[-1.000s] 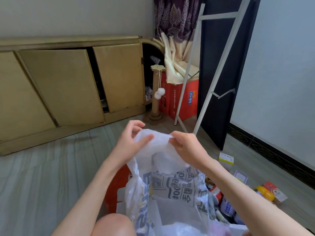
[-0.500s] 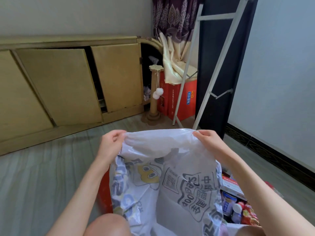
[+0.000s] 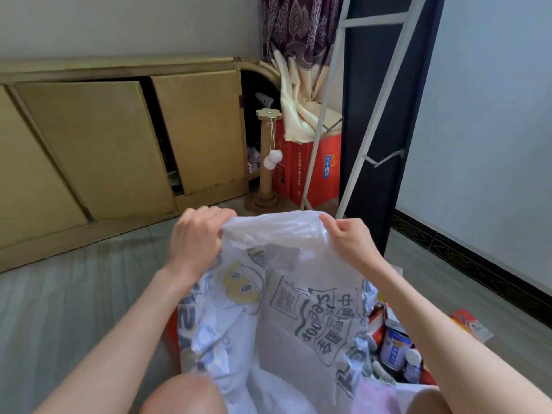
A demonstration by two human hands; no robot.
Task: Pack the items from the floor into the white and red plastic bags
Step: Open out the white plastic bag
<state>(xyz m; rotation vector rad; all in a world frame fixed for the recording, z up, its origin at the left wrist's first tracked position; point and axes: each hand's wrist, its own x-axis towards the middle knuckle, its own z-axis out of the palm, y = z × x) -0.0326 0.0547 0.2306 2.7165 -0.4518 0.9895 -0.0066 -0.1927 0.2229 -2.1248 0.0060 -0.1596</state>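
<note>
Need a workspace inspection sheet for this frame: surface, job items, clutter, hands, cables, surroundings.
Surface: grey wood-look floor.
Job's things: white plastic bag held up by its top edge; red plastic bag partly visible behind it; packets and bottles on the floor at right.
Clutter: red packet lying apart, further right.
Hands: left hand and right hand each grip the bag's top edge.
Cables: nothing seen.
Surroundings: low yellow cabinet, scratching post, red carton, white rack, curtain.
</note>
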